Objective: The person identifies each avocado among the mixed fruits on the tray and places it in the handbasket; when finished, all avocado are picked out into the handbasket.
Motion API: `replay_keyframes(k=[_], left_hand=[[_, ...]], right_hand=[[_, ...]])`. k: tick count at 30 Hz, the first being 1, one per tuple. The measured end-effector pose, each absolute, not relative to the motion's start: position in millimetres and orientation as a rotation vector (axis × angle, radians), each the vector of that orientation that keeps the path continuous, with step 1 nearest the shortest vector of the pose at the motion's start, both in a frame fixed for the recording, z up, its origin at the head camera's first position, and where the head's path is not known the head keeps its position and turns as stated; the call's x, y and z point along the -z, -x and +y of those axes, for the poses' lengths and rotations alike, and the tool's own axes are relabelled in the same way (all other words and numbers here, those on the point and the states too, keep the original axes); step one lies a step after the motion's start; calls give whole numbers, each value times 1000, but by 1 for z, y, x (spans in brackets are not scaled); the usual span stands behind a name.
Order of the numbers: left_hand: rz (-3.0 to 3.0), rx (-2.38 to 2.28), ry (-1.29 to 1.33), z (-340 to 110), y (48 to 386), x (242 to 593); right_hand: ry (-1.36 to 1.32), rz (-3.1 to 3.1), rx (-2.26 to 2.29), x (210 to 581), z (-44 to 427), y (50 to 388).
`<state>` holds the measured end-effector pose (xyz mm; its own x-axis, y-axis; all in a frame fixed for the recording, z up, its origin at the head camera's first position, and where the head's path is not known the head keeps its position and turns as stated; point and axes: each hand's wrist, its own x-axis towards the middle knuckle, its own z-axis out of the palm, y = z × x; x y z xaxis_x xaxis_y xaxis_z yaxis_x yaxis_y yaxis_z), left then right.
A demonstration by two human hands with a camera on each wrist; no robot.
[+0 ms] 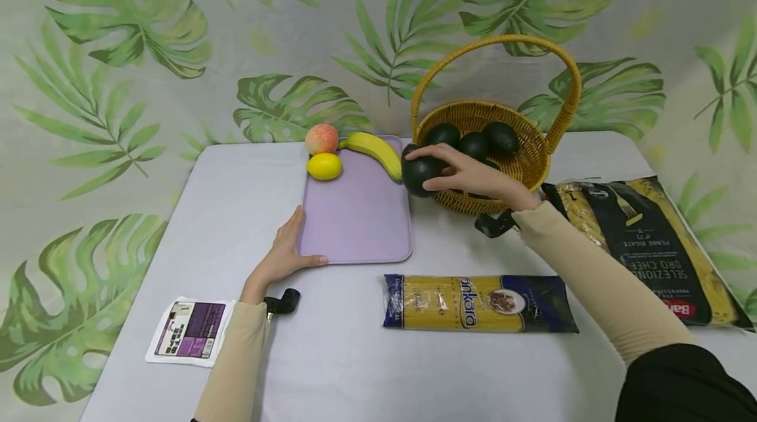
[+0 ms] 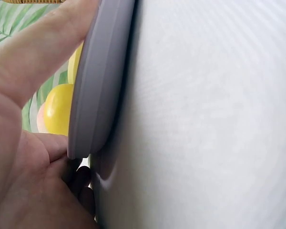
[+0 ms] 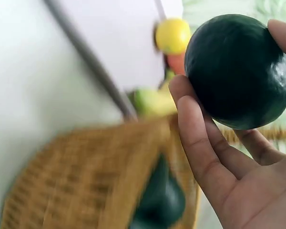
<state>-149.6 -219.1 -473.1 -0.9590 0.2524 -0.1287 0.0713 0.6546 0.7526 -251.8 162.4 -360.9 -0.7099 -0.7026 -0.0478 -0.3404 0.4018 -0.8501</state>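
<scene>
My right hand [image 1: 467, 172] grips a dark green avocado [image 1: 421, 171] with thumb and fingers, just over the left rim of the wicker basket [image 1: 539, 175]. In the right wrist view, the avocado [image 3: 238, 71] sits between the fingertips, above the basket's weave [image 3: 81, 176]. More avocados [image 1: 501, 138] lie in the basket. My left hand [image 1: 285, 252] holds the near left corner of a lilac tray [image 1: 357, 225], its thumb at the front edge and its fingers along the left side. A peach [image 1: 322, 139], a lemon [image 1: 324, 166] and a banana [image 1: 374, 151] lie at the tray's far end.
A pack of spaghetti [image 1: 479, 304] lies in front of the tray and basket. At the right is a large bag of penne [image 1: 644, 244]. A white and purple packet [image 1: 190, 331] lies by the left forearm. A leaf-patterned cloth [image 1: 284, 34] hangs behind the table.
</scene>
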Motion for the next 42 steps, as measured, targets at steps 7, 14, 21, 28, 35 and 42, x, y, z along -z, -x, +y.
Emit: replay_keyframes(k=[7, 14, 21, 28, 35, 42], left_hand=[[2646, -1187, -258, -219, 150, 472], [2653, -1168, -255, -220, 150, 474], [2652, -1177, -262, -220, 149, 473], [2645, -1183, -258, -219, 150, 474], [2648, -1180, -258, -218, 149, 473], [2649, -1179, -257, -219, 149, 472]], right_hand=[[705, 2376, 1230, 350, 234, 242], [527, 2485, 1198, 344, 289, 234], [476, 2535, 1171, 347, 314, 236], [427, 2531, 1145, 348, 312, 243], [415, 2562, 1014, 349, 302, 254], [506, 2599, 810, 347, 291, 266]])
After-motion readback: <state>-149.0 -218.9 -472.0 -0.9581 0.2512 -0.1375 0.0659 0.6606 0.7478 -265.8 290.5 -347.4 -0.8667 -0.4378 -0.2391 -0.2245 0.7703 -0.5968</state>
